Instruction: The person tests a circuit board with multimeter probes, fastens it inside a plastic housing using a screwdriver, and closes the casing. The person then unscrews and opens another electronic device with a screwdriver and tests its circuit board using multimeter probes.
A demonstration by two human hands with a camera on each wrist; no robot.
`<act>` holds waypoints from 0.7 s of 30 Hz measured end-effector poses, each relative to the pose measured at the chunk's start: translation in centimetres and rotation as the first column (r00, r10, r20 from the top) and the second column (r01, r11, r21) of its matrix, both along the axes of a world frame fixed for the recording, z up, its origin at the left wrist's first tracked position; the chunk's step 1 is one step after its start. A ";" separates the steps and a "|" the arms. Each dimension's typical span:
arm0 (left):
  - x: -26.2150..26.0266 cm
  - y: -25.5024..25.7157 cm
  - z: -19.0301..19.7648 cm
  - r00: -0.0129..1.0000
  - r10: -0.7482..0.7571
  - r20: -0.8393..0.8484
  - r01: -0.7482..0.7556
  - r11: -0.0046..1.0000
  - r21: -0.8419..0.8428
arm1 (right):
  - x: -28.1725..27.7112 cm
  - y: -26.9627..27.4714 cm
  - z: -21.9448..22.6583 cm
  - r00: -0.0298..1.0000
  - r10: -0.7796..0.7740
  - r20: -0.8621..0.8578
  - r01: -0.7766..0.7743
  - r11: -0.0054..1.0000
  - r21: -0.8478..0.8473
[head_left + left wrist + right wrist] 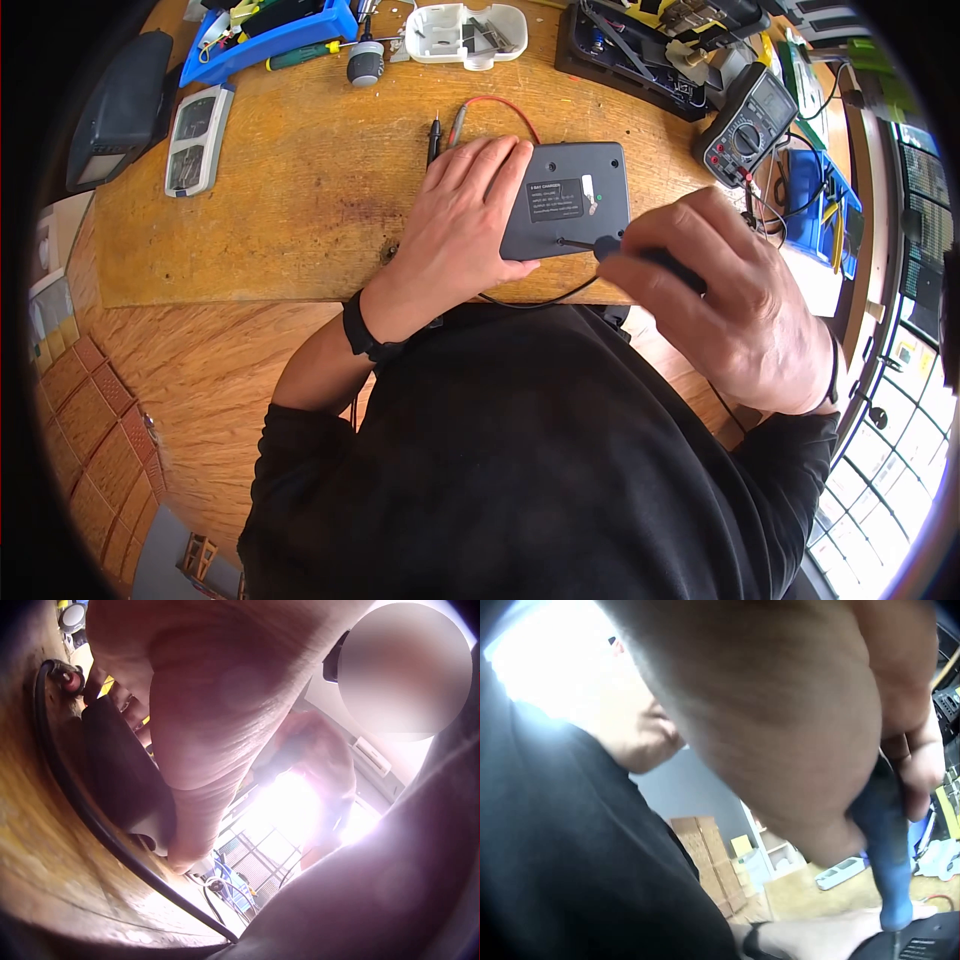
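Note:
A dark grey battery charger (572,228) lies label side up near the front edge of the bench. My left hand (465,205) holds it by its left part, fingers across the top and thumb at the near edge. In my right hand (720,290) I grip a screwdriver with a blue handle (889,847), which tilts down to the left in the head view. Its thin shaft (578,244) meets a screw hole at the charger's near edge. Other holes show at the charger's far corners. The left wrist view shows the palm close against the charger's side.
Black and red probes (435,140) lie behind the left hand. A multimeter (748,125) stands at the right, by a blue tray (822,215). A white case (465,35), an open black box (640,70) and a grey-white device (198,140) sit farther back. A black cable (90,817) runs along the front edge.

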State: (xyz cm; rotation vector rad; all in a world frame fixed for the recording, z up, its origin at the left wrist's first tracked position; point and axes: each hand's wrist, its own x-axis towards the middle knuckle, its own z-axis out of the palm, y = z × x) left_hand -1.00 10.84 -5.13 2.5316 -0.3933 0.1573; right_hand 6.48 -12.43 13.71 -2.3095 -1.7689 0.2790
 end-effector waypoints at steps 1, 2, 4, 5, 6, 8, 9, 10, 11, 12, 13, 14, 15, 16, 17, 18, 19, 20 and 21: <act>0.0 0.0 0.0 1.000 -0.005 0.002 0.005 1.000 0.000 | 0.0 -0.4 -0.3 0.999 0.000 -0.041 -0.001 1.000 -0.012; 0.1 0.0 0.1 1.000 -0.007 0.004 0.007 1.000 0.000 | -0.1 -0.3 -0.4 0.999 -0.001 -0.039 0.001 1.000 -0.012; 0.1 -0.1 0.1 1.000 -0.002 -0.001 0.002 1.000 0.009 | -0.3 -0.1 -0.5 0.981 -0.088 -0.173 0.093 0.996 0.017; 0.1 -0.1 0.1 1.000 -0.002 0.000 0.002 1.000 0.010 | -0.6 -0.2 -0.3 0.981 -0.089 -0.173 0.093 0.995 0.019; 0.1 -0.1 0.2 1.000 -0.002 -0.003 0.002 1.000 0.012 | -1.2 -0.3 0.1 0.979 -0.186 -0.078 0.176 0.977 -0.117; 0.0 -0.1 0.2 1.000 -0.004 -0.006 0.004 1.000 0.015 | -1.5 -0.4 0.1 0.963 -0.269 0.028 0.267 0.933 -0.240; 0.0 -0.1 0.1 1.000 -0.002 -0.005 0.002 1.000 0.014 | -1.3 -0.3 -0.2 0.975 -0.221 0.035 0.224 0.961 -0.160; 0.0 -0.1 0.1 1.000 0.000 -0.004 0.000 1.000 0.013 | -1.0 -0.3 -0.4 0.984 -0.173 0.045 0.176 0.981 -0.080; 0.0 -0.1 0.1 1.000 0.002 -0.003 -0.002 1.000 0.014 | -0.3 -0.2 -0.7 0.996 -0.092 0.012 0.092 0.996 0.018; 0.1 0.0 0.1 1.000 0.000 0.000 0.000 1.000 0.010 | 0.0 -0.2 -0.8 0.996 -0.090 0.012 0.090 0.996 0.018; 0.0 -0.1 0.2 1.000 -0.003 0.002 0.003 1.000 0.006 | 0.1 -0.3 -0.9 0.998 -0.019 -0.068 0.022 0.998 0.057; 0.0 -0.1 0.2 1.000 -0.004 0.002 0.004 1.000 0.006 | 0.2 -0.4 -1.1 0.988 0.055 -0.142 -0.041 0.994 0.102; 0.0 -0.1 0.3 1.000 -0.002 -0.006 0.002 1.000 0.007 | 0.3 -0.4 -1.4 0.990 0.043 -0.133 -0.029 0.994 0.110; 0.1 -0.1 0.3 1.000 0.001 -0.013 -0.001 1.000 0.009 | -0.1 -0.4 -1.1 0.990 0.041 -0.133 -0.027 0.994 0.110; 0.1 -0.1 0.3 1.000 0.000 -0.013 0.000 1.000 0.010 | -0.8 -0.4 -0.6 0.990 -0.129 -0.053 0.126 0.991 -0.048; 0.0 -0.1 0.3 1.000 0.002 -0.013 -0.002 1.000 0.011 | -1.3 -0.4 -0.2 0.958 -0.281 0.052 0.286 0.939 -0.190; 0.0 -0.1 0.3 1.000 0.002 -0.012 -0.002 1.000 0.012 | -1.4 -0.4 0.3 0.946 -0.304 0.112 0.323 0.905 -0.275; 0.1 -0.1 0.2 1.000 0.001 -0.011 -0.001 1.000 0.012 | -1.3 -0.5 0.2 0.946 -0.305 0.113 0.325 0.905 -0.275; 0.0 -0.1 0.1 1.000 0.001 -0.006 -0.001 1.000 0.009 | -1.0 -0.4 0.0 0.972 -0.226 0.057 0.233 0.959 -0.161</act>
